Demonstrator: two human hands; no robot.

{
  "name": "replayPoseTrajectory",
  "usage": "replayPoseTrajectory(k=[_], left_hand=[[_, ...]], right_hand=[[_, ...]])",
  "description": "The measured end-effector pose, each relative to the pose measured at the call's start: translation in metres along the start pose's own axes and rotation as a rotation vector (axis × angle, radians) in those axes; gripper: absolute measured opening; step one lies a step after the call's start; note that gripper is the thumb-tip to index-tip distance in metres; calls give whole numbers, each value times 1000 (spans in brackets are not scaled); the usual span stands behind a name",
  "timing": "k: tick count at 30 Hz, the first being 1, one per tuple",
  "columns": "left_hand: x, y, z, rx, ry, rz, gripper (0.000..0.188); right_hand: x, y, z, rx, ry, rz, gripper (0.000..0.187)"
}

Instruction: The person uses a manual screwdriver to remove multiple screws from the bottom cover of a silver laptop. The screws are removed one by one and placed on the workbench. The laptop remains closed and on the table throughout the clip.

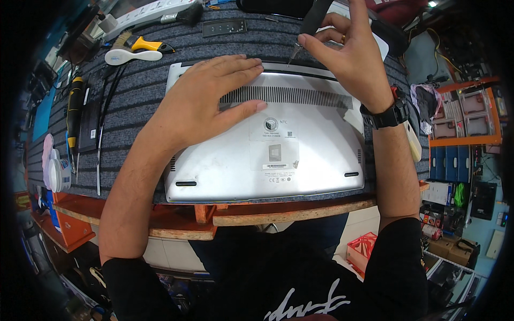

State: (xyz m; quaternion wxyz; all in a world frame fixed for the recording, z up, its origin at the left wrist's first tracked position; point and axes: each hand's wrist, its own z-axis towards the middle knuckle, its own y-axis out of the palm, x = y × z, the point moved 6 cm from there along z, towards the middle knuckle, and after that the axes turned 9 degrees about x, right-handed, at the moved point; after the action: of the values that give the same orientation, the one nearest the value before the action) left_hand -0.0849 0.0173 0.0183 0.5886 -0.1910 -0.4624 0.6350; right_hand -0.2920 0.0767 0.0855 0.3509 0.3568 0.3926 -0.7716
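A silver laptop (225,166) lies bottom side up on a ribbed grey mat, with a long vent grille near its far edge. My left hand (211,91) rests flat on the far left of the laptop's bottom cover, fingers stretched out. In my right hand (353,61), fingers closed, is a dark screwdriver (312,22). It slants down, and its thin metal tip comes to the laptop's far edge, right of centre. Whether a screw sits under the tip is too small to tell. My right wrist wears a black watch (391,113).
Beyond the laptop lies a dark tray (224,27) holding small bits. Far left are a yellow-handled brush (147,45), a white brush (133,56) and a white power strip (142,16). A yellow-black screwdriver (75,109) and a white tub (58,174) stand left. The bench's wooden edge (294,213) runs nearest me.
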Motion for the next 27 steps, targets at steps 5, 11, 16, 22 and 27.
replayPoseTrajectory(k=[5, 11, 16, 22, 27], left_hand=[[-2, 2, -1, -33, -19, -12, 60], [-2, 2, -1, -32, -16, -16, 61], [-2, 2, -2, -29, -13, -14, 61], [-3, 3, -3, -28, -16, -5, 62], [-3, 4, -3, -27, -16, -6, 62]], right_hand=[[-3, 3, -1, -8, 56, 50, 95], [-8, 1, -3, 15, 148, -79, 94], [-11, 3, -3, 12, 90, -21, 94], [-10, 2, -4, 15, 91, -37, 94], [-11, 3, -3, 21, 90, -57, 93]])
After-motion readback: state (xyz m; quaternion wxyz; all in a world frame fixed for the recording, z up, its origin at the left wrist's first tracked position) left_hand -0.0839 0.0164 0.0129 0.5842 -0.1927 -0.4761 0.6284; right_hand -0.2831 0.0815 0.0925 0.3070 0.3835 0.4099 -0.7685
